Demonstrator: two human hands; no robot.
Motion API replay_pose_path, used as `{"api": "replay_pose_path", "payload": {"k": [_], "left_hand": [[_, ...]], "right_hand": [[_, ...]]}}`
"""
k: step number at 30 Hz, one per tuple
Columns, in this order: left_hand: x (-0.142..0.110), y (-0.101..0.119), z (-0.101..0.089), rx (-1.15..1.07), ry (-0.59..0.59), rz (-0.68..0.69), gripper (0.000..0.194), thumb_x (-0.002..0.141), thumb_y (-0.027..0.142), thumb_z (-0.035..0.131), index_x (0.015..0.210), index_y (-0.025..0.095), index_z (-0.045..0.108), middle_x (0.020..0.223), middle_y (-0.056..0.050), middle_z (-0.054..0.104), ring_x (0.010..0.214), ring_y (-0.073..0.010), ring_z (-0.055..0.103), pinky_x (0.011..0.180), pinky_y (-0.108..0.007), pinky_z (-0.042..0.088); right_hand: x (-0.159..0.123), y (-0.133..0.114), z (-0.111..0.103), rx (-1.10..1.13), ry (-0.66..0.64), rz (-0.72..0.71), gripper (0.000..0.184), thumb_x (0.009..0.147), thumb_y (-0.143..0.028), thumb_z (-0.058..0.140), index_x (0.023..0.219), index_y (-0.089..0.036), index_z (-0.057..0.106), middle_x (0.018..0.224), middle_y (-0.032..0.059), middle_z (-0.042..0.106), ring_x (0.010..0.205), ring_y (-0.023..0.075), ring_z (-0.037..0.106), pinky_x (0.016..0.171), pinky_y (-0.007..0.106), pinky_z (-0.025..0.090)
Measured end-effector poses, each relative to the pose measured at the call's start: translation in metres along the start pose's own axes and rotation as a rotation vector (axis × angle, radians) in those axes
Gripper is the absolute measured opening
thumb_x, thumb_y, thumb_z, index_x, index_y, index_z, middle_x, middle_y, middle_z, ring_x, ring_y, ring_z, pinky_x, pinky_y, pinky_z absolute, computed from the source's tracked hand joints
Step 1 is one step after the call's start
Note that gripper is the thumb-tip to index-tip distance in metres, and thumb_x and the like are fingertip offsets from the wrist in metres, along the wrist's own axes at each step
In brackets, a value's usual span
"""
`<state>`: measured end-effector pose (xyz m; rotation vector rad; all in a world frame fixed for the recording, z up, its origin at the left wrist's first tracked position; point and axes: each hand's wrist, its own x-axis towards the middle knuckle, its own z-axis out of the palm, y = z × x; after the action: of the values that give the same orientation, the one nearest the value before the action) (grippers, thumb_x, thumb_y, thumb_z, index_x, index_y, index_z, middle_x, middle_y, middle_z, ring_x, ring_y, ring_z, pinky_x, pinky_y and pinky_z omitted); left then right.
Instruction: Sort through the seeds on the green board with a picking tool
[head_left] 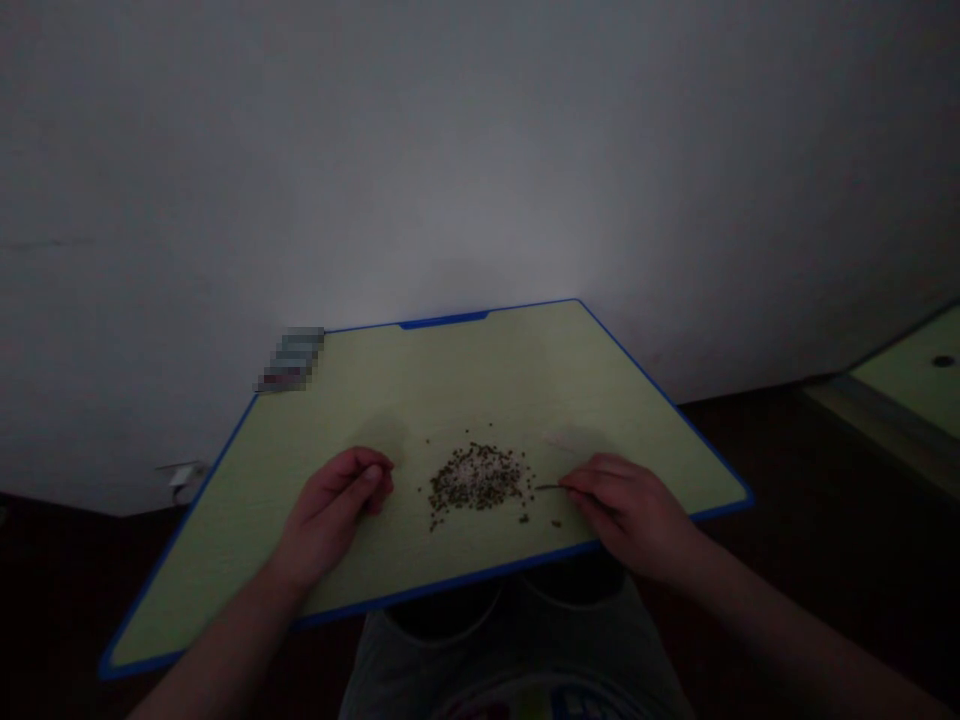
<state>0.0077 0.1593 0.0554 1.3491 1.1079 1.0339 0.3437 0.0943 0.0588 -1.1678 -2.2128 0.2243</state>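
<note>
A small heap of dark and pale grains [476, 479] lies in the middle of a pale green desk with a blue rim [420, 604]. My right hand [626, 510] rests on the desk to the right of the heap, fingers pinched on a thin dark tool, probably tweezers [551, 488], whose tip points at the heap's edge. My left hand [337, 505] rests to the left of the heap with its fingers curled in; what they hold, if anything, is hidden.
A blurred small object [292, 360] sits at the desk's far left corner. A white wall stands behind. Another green desk [915, 365] shows at the far right. Dark floor surrounds the desk; my lap is below its near edge.
</note>
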Motion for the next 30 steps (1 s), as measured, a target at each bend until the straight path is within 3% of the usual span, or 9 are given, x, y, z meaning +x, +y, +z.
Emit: {"api": "replay_pose_path", "payload": {"k": [10, 22, 30], "left_hand": [[-0.007, -0.007, -0.003, -0.006, -0.004, 0.004, 0.015, 0.081, 0.035, 0.062, 0.082, 0.02, 0.063, 0.06, 0.004, 0.058, 0.053, -0.0092, 0.046, 0.052, -0.023, 0.034], [-0.004, -0.001, 0.001, 0.01, 0.002, -0.014, 0.018, 0.078, 0.038, 0.064, 0.08, 0.02, 0.064, 0.057, 0.005, 0.058, 0.052, -0.0097, 0.046, 0.05, -0.022, 0.034], [-0.002, -0.003, -0.001, -0.004, 0.008, -0.029, 0.016, 0.079, 0.036, 0.064, 0.082, 0.02, 0.064, 0.061, 0.004, 0.06, 0.053, -0.0093, 0.046, 0.052, -0.022, 0.034]], "right_hand": [[0.012, 0.008, 0.002, -0.051, 0.017, 0.131, 0.021, 0.089, -0.016, 0.05, 0.099, -0.017, 0.067, 0.085, 0.0066, 0.07, 0.079, 0.0176, 0.064, 0.072, 0.031, 0.052], [0.011, 0.006, 0.0, 0.047, -0.062, -0.021, 0.019, 0.091, -0.017, 0.049, 0.096, -0.016, 0.067, 0.082, 0.0061, 0.069, 0.077, 0.017, 0.061, 0.07, 0.031, 0.051], [0.0, 0.002, -0.003, 0.058, -0.033, -0.05, 0.018, 0.09, -0.014, 0.049, 0.097, -0.017, 0.066, 0.082, 0.0064, 0.069, 0.075, 0.0173, 0.061, 0.066, 0.031, 0.051]]}}
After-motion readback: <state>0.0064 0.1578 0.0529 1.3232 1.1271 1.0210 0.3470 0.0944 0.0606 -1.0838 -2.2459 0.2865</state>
